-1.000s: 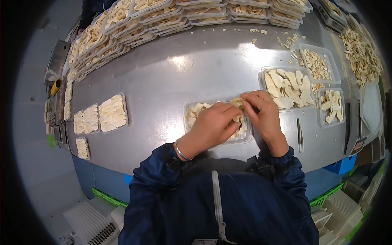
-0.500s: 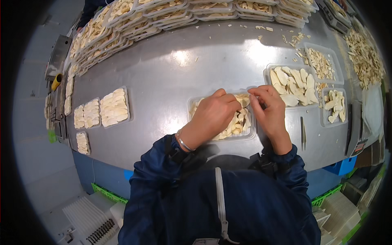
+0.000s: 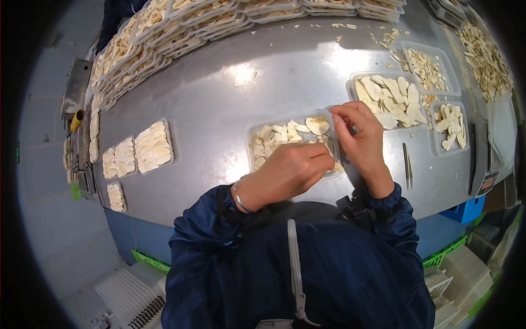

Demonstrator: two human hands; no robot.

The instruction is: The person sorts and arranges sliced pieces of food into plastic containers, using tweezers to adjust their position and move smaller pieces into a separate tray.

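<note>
A clear plastic tray (image 3: 250, 137) of pale dried slices (image 3: 278, 134) lies in front of me. My left hand (image 3: 290, 171) is closed over its near side, fingers pinched, and a pale slice (image 3: 338, 168) shows at the fingertips. My right hand (image 3: 361, 140) is at the tray's far right corner, thumb and forefinger brought together; what they pinch, if anything, is too small to make out. A larger round slice (image 3: 317, 125) lies on top in the tray's far right part. My left hand hides the tray's near part.
To the right stand a tray of large slices (image 3: 402, 101), smaller trays of pieces (image 3: 427, 68) (image 3: 450, 125) and tweezers (image 3: 407, 166). Neatly filled trays (image 3: 154, 147) lie at left. Stacked filled trays (image 3: 192, 34) line the far edge. A loose heap (image 3: 485, 60) is at far right.
My left hand has moved from the tray's far edge toward me, uncovering the slices and the round slice. My right hand stays near the far right corner. The view has shifted slightly.
</note>
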